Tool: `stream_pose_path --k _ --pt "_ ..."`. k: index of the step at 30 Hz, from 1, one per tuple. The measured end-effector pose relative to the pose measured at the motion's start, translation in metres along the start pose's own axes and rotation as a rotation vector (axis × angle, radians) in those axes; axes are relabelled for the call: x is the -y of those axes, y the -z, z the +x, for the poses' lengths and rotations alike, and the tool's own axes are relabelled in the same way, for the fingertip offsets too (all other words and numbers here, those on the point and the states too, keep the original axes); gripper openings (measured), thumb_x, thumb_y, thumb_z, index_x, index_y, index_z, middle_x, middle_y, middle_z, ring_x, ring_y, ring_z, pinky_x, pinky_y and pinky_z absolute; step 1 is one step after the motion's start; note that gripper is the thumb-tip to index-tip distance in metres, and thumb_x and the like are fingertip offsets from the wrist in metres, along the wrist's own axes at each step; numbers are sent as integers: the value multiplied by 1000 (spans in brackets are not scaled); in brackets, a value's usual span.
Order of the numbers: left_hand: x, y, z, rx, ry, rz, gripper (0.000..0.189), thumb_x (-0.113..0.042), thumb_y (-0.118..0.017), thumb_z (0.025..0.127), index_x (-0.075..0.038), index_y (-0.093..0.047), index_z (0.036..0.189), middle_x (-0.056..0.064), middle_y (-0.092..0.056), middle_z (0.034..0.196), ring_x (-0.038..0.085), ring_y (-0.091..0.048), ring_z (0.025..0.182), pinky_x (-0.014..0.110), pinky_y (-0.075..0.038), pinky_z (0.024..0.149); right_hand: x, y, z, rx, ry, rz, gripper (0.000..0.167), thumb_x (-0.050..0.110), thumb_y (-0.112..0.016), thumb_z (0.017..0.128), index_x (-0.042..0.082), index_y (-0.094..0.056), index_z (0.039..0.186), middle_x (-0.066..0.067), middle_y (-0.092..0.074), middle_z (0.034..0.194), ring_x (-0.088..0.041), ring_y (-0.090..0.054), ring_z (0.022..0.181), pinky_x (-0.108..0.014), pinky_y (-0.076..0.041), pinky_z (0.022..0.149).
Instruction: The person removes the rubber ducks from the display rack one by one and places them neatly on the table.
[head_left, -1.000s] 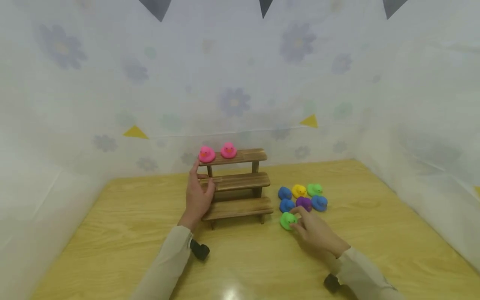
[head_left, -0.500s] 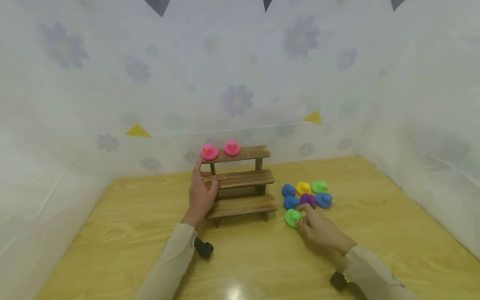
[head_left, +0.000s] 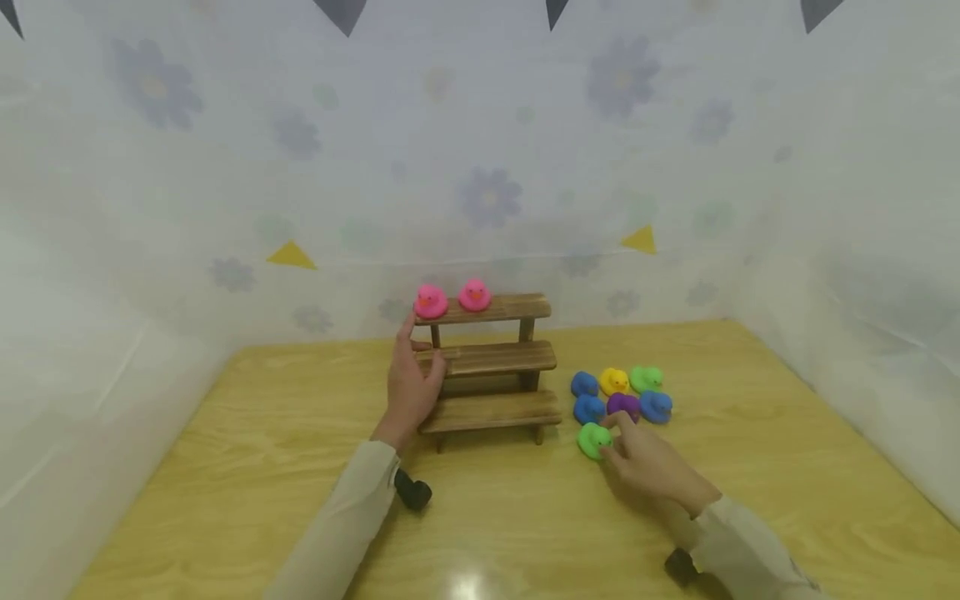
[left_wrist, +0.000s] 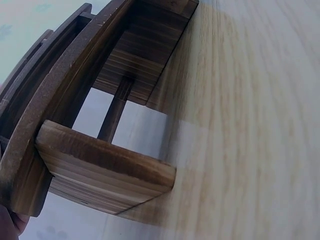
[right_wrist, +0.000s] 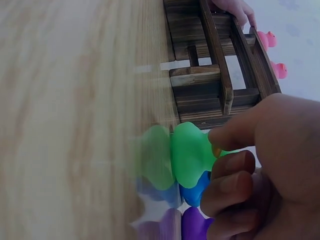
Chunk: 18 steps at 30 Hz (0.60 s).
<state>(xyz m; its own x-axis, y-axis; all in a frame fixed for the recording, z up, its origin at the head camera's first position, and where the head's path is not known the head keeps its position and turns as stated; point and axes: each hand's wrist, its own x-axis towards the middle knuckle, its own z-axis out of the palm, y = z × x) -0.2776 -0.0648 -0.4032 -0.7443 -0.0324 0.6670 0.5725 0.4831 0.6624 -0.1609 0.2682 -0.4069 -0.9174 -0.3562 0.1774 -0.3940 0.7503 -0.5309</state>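
A three-tier wooden display stand (head_left: 498, 358) stands on the table, two pink rubber ducks (head_left: 476, 297) on the left part of its top tier. My left hand (head_left: 412, 387) grips the stand's left side, thumb by the middle tier and a fingertip up near the top one. To the right of the stand, my right hand (head_left: 656, 467) holds a green rubber duck (head_left: 593, 440) between thumb and curled fingers. In the right wrist view the green duck (right_wrist: 190, 155) sits low at the tabletop, the fingertips at its beak side.
Behind the green duck, several more rubber ducks sit in a cluster: blue ducks (head_left: 588, 409), a purple duck (head_left: 622, 406), a yellow duck (head_left: 614, 382) and another green duck (head_left: 647, 379). A flower-patterned cloth (head_left: 487, 200) closes off the back and sides of the wooden table (head_left: 300, 433).
The whole scene has shifted slightly right in the head view. Both hands keep their places at the stand and the green duck.
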Motion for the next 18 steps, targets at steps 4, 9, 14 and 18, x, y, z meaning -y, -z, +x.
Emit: stream_pose_path --k 4,9,14,18 --pt "2 0 -2 0 1 0 71 -11 -57 90 -12 -24 152 14 -42 145 27 -58 103 36 -48 65 -1 -2 0 5 34 -32 32 5 -58 92 -7 -43 117 10 -38 58 3 -32 48 -19 -34 44" --pt "2 1 -10 8 25 2 70 -13 -58 90 -12 -24 152 15 -45 141 25 -57 104 38 -49 71 -2 -3 -3 10 37 -48 47 8 -63 90 -10 -40 126 12 -39 57 4 -34 47 -20 -35 44" --pt "1 0 -10 6 13 16 71 -14 -58 91 -13 -23 153 15 -47 137 25 -57 103 35 -46 64 -1 -2 -2 -56 46 -72 52 8 -67 88 -10 -40 128 7 -49 63 4 -36 48 -20 -37 45" --pt "2 -1 -5 6 -1 23 70 -13 -58 91 -11 -24 152 14 -45 142 25 -58 103 37 -48 67 4 -3 2 -166 74 -90 49 7 -68 86 -8 -43 125 6 -50 65 5 -34 49 -19 -35 44"
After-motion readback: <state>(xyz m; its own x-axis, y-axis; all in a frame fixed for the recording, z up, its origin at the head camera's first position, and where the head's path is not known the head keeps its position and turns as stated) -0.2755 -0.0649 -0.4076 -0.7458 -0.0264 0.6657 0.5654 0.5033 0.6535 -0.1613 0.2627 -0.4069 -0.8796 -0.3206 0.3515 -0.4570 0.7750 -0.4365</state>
